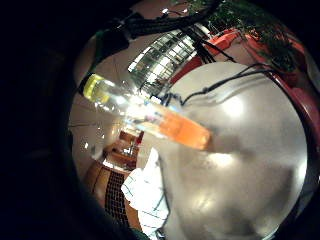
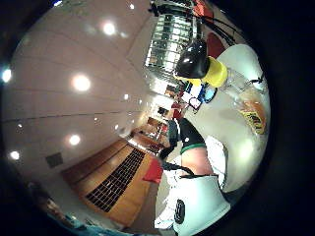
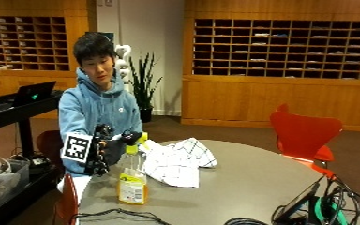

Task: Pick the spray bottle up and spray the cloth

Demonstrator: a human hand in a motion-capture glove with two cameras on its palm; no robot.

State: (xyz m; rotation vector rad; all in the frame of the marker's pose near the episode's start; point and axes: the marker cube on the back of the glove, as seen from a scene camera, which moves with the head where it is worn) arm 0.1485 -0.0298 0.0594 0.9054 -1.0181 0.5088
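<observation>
1. Clear plastic with orange liquid: bottle [image 3: 132, 182] upright near the table [image 3: 249, 185] edge, just beside the cloth [image 3: 177, 163]; cannot tell whether the base touches the table or hangs just above it.
2. Black-gloved right hand [image 3: 109, 151] curled round the bottle's neck below the yellow head [image 3: 138, 140]; in the thumb-side view, one gloved finger [image 2: 192, 59] lies over that head [image 2: 215, 73]. Bare hand not in view.
3. Risk, aim: nozzle direction not readable here; if turned away from the cloth, likely wets the table or the sleeve instead. Calls for a check of the nozzle before any squeeze.
4. Risk, slip: grip high on the neck, liquid weight low; probably swings or tilts on lifting, and could drop back near the table edge.
5. Risk, trigger: finger on the head may press early, before the bottle faces the cloth.
6. Risk, snag: cables [image 3: 114, 214] lie on the table close below the bottle; could catch the base if set down carelessly.
7. Risk, overspray: cloth bunched, not flat; mist may pass its folds and land beyond.
</observation>
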